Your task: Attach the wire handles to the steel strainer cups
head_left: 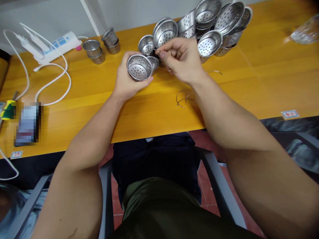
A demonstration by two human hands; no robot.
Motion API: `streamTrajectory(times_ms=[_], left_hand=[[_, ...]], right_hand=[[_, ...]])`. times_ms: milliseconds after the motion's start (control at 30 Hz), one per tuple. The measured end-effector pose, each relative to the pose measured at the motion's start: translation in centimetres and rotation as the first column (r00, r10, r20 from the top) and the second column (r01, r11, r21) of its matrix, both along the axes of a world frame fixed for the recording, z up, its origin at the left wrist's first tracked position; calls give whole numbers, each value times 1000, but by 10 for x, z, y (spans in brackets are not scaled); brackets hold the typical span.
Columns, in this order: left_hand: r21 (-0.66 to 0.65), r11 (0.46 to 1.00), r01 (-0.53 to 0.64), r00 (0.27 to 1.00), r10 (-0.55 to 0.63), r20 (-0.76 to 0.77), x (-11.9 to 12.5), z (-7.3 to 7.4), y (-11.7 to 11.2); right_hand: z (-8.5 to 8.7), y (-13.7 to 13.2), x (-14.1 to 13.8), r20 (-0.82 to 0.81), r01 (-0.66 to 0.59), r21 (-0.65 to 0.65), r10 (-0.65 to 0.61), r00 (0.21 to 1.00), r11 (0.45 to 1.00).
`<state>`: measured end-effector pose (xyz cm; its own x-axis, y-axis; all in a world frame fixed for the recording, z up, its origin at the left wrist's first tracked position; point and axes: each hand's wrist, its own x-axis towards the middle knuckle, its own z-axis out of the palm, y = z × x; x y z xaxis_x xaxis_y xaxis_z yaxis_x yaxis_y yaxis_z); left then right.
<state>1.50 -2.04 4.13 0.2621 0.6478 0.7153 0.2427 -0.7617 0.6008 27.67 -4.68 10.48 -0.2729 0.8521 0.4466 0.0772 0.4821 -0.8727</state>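
Note:
My left hand (126,79) is wrapped round a small perforated metal cup (140,67), its mouth tilted up toward me. Just right of it, my right hand (179,58) is closed in a pinch between thumb and forefinger. A thin, shiny bit shows at the fingertips, perhaps wire, too small to name surely. Behind both hands stand more perforated metal cups, among them a small cup (146,45) and a larger cup (165,32). Several thin curved wires (183,99) lie on the table below my right wrist.
Stacked perforated cups (229,20) fill the back right; two small stacks, one a cup pair (93,51), stand back left. A power strip (59,46) with white cables, a phone (27,126) and a yellow-green handled tool (8,109) lie left. Clear plastic (306,31) is far right.

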Motion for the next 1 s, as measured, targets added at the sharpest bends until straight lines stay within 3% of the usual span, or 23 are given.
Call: streamTrajectory(times_ms=[100, 200, 500, 800, 1000], left_hand=[[110, 989, 103, 991, -111, 72, 5, -22, 15], [76, 990, 117, 992, -120, 48, 13, -32, 14], [-16, 999, 30, 999, -30, -43, 16, -21, 3], [-48, 998, 42, 999, -44, -29, 18, -27, 6], [-27, 993, 111, 994, -111, 5, 13, -31, 11]], right_hand=[[-11, 12, -7, -66, -36, 128, 45, 997, 991], [-18, 19, -8, -58, -34, 167, 44, 997, 985], [-19, 21, -2, -34, -2, 232, 10, 999, 973], [-18, 13, -4, 59, -31, 203, 19, 998, 979], [-21, 15, -6, 56, -27, 175, 17, 998, 984]])
